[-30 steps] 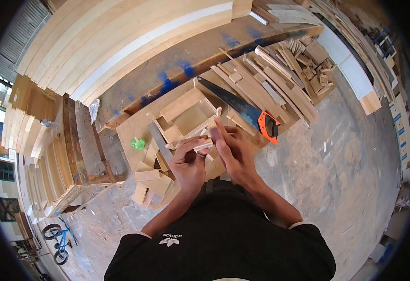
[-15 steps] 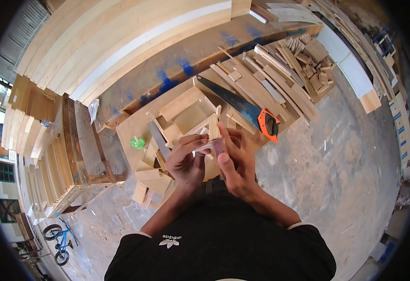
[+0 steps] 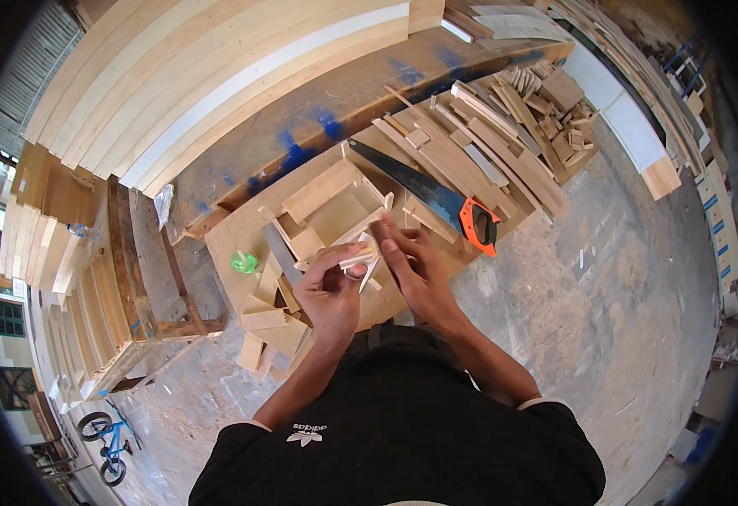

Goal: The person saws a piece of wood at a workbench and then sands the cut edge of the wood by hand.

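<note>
In front of my chest, my left hand (image 3: 328, 297) pinches a small pale wooden piece (image 3: 357, 255) between thumb and fingers. My right hand (image 3: 421, 277) is closed against its right side, gripping a small reddish-brown strip (image 3: 378, 229) that looks like sandpaper; the fingers partly cover it. Below and beyond both hands, a shallow wooden frame (image 3: 301, 235) with a board across it rests on a plywood sheet (image 3: 227, 240). To the right of the frame lies a handsaw (image 3: 420, 190) with an orange and black handle.
A green round object (image 3: 243, 262) sits left of the frame, near loose wood offcuts (image 3: 278, 331). Long strips (image 3: 462, 156) and a heap of small blocks (image 3: 561, 118) lie at the far right. Behind stands a blue-stained bench (image 3: 335, 93) with stacked boards (image 3: 217, 76).
The wooden piece, upright before, now tilts lower toward my left hand. My right hand has turned, its fingers now pointing up and leftward beside the piece.
</note>
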